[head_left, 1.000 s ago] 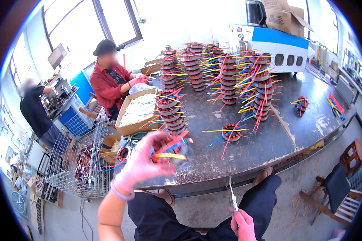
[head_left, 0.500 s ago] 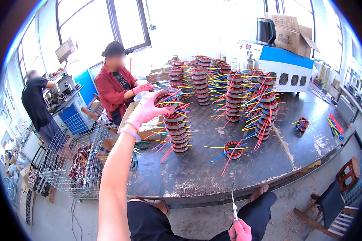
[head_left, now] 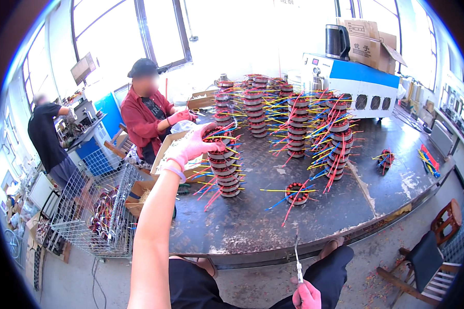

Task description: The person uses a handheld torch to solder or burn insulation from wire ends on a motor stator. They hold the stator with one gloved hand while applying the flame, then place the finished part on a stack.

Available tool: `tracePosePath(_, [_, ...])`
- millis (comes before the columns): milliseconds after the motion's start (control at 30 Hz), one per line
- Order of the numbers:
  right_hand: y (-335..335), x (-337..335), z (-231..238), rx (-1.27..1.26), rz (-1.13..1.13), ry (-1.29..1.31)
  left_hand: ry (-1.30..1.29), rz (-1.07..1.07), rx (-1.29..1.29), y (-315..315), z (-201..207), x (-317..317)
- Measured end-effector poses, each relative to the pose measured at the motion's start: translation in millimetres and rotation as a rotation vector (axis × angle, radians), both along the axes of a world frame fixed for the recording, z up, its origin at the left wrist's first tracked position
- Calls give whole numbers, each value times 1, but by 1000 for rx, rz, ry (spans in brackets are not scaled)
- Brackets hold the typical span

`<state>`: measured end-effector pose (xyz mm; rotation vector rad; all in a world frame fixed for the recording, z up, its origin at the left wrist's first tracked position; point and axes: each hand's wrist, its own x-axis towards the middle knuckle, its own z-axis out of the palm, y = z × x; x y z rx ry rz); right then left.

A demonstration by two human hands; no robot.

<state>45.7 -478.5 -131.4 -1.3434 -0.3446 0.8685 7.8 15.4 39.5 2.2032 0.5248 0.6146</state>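
Note:
My left hand (head_left: 191, 148), in a pink glove, has its fingers wrapped round a motor stator (head_left: 220, 138) with red windings and coloured wire leads. That stator rests on the top of a stack of similar stators (head_left: 227, 177) near the table's left side. Low in the view, my right hand (head_left: 308, 295) grips a slim hand tool (head_left: 299, 268) with a pale handle and a thin, slightly bent metal shaft; its exact kind is unclear. The shaft points up toward the table's front edge. Beyond it, a single stator (head_left: 297, 194) lies on the table with its wires spread out.
Several more stator stacks (head_left: 297, 126) bristle with wires across the dark table (head_left: 258, 232). A blue-and-white machine (head_left: 363, 85) stands at the back right. A wire basket (head_left: 93, 221) is at the left. A co-worker in red (head_left: 144, 116) works across the table's far left.
My left hand has lowered slightly, and the stator it holds now sits on the stack. My right hand and its tool have barely moved.

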Motion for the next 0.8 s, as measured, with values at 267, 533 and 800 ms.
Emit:
tracePosePath(267, [-5, -2, 1, 6, -3, 10, -28, 29, 97, -5, 2, 0])
tracePosePath(533, [-7, -2, -5, 12, -3, -3, 96, -8, 134, -1, 4, 0])
tracePosePath(800, [-11, -6, 5, 0, -20, -16, -191, 240, 740, -43, -1, -35])
